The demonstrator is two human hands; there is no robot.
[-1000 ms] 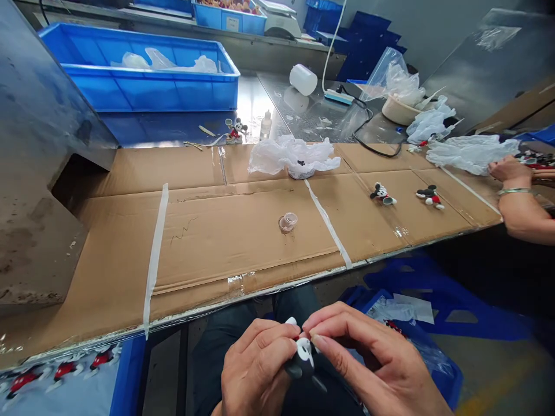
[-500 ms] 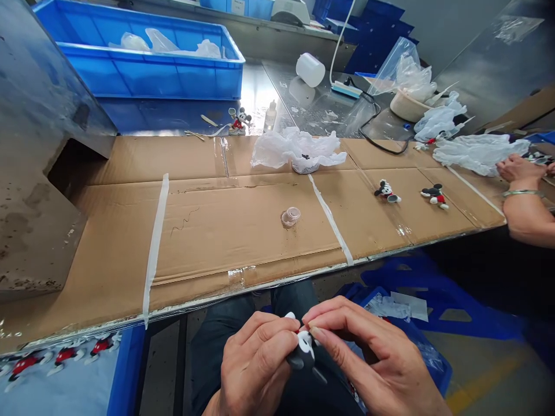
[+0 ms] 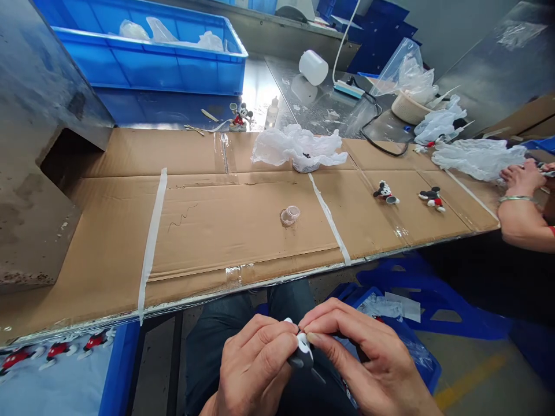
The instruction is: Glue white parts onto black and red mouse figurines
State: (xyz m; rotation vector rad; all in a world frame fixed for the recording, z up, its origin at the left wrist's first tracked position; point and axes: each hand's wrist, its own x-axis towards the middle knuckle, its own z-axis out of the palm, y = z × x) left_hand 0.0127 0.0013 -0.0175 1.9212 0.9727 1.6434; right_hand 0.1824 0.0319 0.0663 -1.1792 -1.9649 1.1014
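Observation:
A small black-and-white mouse figurine [image 3: 305,350] is held low above my lap, in front of the table edge. My left hand [image 3: 256,365] is closed around it, thumb and fingers gripping its body, which they mostly hide. The thumb and fingertips of my right hand [image 3: 366,353] are pinched together at the figurine's white face. Whether a tiny part sits between those fingertips is hidden. On the cardboard beyond my hands stands a small clear cup [image 3: 290,215]. Behind it, a crumpled white plastic sheet [image 3: 277,145] lies over a dish with small dark bits in it.
Two mouse figurines, one [image 3: 385,193] nearer and another [image 3: 432,199] farther right, lie on the cardboard [image 3: 225,231]. A painted figurine [image 3: 240,115] stands by a small bottle [image 3: 272,113]. At right, a co-worker's hands [image 3: 522,176] work. A metal housing [image 3: 39,150] bounds the left.
My hands stay together on the figurine, with the right fingertips shifted slightly against its face. The view has moved a little. The co-worker's hands have shifted slightly.

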